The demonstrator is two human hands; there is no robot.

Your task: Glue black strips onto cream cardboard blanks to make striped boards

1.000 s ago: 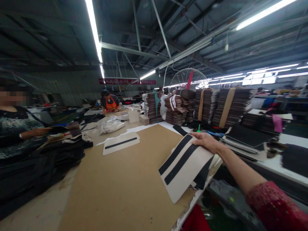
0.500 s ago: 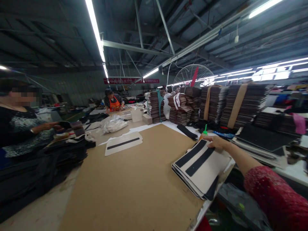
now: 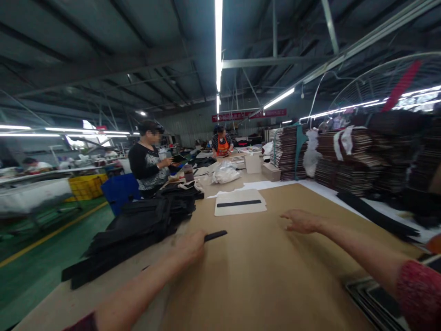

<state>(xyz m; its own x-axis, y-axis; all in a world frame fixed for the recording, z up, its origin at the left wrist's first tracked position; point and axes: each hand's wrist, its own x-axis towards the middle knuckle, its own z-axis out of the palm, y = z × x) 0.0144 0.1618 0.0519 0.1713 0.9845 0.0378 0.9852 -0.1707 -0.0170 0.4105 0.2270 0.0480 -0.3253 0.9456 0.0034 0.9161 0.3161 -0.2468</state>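
Note:
My left hand (image 3: pixel 190 246) is closed on a black strip (image 3: pixel 215 236) that sticks out to the right over the brown board (image 3: pixel 262 276). My right hand (image 3: pixel 301 220) hovers above the board with its fingers stretched out flat and holds nothing. Beyond both hands lies a cream panel (image 3: pixel 240 202) with one black stripe across it. At the bottom right edge the stack of striped panels (image 3: pixel 375 301) shows only in part.
A heap of black fabric (image 3: pixel 138 225) covers the table's left side. Tied stacks of dark pieces (image 3: pixel 347 158) line the right. A person in black (image 3: pixel 146 163) stands at the left, another in an orange apron (image 3: pixel 222 143) at the far end. A blue bin (image 3: pixel 119 191) stands on the floor.
The view has swung left. My right hand has let go of the striped panel stack and moved over the board. My left hand has come into view gripping a black strip.

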